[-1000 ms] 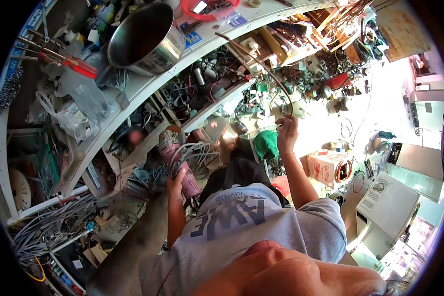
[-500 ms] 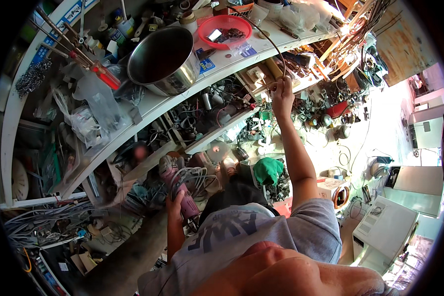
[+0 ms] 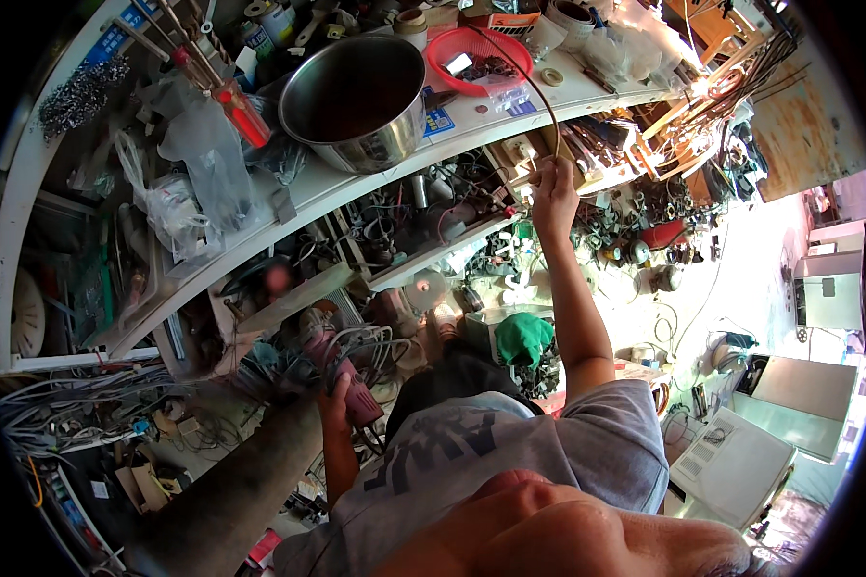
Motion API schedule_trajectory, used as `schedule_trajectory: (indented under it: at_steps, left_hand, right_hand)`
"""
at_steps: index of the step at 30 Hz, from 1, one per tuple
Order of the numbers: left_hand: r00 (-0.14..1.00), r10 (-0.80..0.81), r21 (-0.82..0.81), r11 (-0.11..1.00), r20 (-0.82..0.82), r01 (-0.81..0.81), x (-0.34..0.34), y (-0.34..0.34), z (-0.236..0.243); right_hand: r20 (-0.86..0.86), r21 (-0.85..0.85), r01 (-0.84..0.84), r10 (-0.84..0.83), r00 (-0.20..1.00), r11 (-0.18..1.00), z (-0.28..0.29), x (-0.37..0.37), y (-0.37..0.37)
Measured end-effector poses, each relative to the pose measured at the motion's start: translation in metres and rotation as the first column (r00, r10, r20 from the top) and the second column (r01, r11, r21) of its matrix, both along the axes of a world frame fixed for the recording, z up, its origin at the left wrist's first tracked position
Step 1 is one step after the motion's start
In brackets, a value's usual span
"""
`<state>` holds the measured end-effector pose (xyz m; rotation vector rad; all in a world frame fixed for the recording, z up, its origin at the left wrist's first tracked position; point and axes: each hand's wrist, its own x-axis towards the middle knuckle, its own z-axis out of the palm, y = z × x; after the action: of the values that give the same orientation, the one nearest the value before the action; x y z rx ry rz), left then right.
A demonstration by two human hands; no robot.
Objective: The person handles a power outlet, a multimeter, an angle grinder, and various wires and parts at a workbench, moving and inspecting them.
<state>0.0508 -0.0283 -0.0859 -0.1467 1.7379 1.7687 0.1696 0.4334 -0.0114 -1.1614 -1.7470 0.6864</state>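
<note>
My right hand point(image 3: 553, 190) is raised before the bench, closed on a long, curved, brown rod or tube point(image 3: 547, 101), which rises over the bench edge past a red plastic basket point(image 3: 443, 46) holding small parts. Down at my left side, my left hand point(image 3: 335, 392) grips a pink angle grinder point(image 3: 356, 394) with a grey cord looped about it. A green cloth point(image 3: 523, 338) rests on a box of dark parts between my two arms.
A cluttered bench point(image 3: 306, 205) holds a steel pot point(image 3: 351, 135), plastic bags, screwdrivers and cans. Lower shelves are packed with parts and cables point(image 3: 58, 413). A dark cylinder point(image 3: 202, 500) lies at lower left. Right are a rusty board point(image 3: 794, 135) and white appliances point(image 3: 722, 462).
My right hand and the rod rose toward the bench about a second ago, moving little since. My left hand stays on the grinder, slightly lower in view. The view has shifted too.
</note>
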Motion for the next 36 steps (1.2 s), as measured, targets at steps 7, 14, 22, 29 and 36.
schedule_trajectory:
  at_steps: [7,14,22,29,36]
  left_hand:
    - [0.999,0.022,-0.041,0.999,0.042,-0.020,-0.007,-0.013,-0.014]
    - [1.000,0.005,-0.021,1.000,0.013,-0.005,-0.002,-0.009,-0.015]
    - [0.998,-0.034,0.025,0.999,0.044,0.032,0.006,-0.001,-0.004]
    - [0.995,-0.016,-0.057,0.998,0.095,0.022,0.013,-0.005,-0.015]
    - [0.992,-0.019,-0.137,0.990,0.124,0.036,0.022,-0.023,-0.032]
  right_hand:
    - [0.090,0.128,-0.051,0.040,0.995,0.990,0.003,-0.029,0.044]
    - [0.170,0.472,-0.087,0.006,0.985,0.877,0.002,-0.049,0.073]
    - [0.044,0.352,-0.037,0.023,0.999,0.935,-0.011,-0.014,0.039]
    - [0.468,-0.247,-0.164,0.266,0.843,0.955,-0.097,0.016,0.010]
    - [0.754,-0.331,-0.184,0.377,0.538,0.926,-0.162,-0.031,0.061]
